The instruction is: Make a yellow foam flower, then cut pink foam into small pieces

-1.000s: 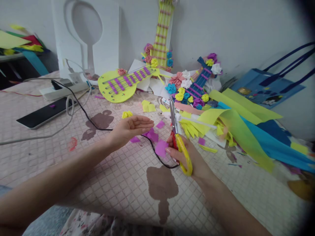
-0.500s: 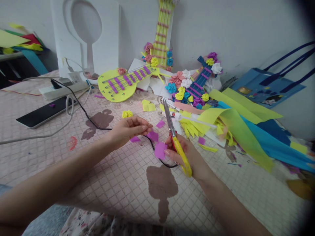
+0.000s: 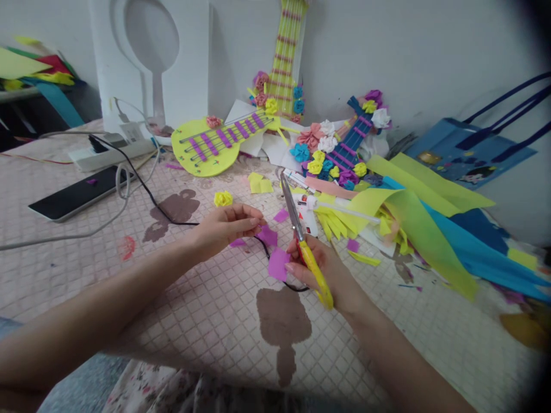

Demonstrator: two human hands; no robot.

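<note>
My right hand (image 3: 325,269) grips yellow-handled scissors (image 3: 310,261), blades pointing up and away and nearly closed. Between its thumb and fingertips it also pinches a small purple paper square (image 3: 279,265). To the left, my left hand (image 3: 230,223) has thumb and fingertips pressed together; whether anything tiny is in them I cannot make out. Just beyond those fingertips is another purple paper piece (image 3: 268,235), partly overlapped by them. A black cable (image 3: 152,201) passes beneath both hands. A yellow paper flower (image 3: 222,198) lies beyond my left hand.
Flower-trimmed paper guitars, one yellow (image 3: 204,150) and one blue (image 3: 350,143), sit at the back. A glue gun (image 3: 307,215) lies past the scissors. Yellow crepe paper (image 3: 413,229) spreads rightward near a blue bag (image 3: 469,152). A black phone-like slab (image 3: 73,195) and power strip (image 3: 109,155) are left.
The purple square in my right hand has turned slightly and shifted a little left. The scissors tilt slightly more to the left. My left hand stays almost in place, fingertips still together.
</note>
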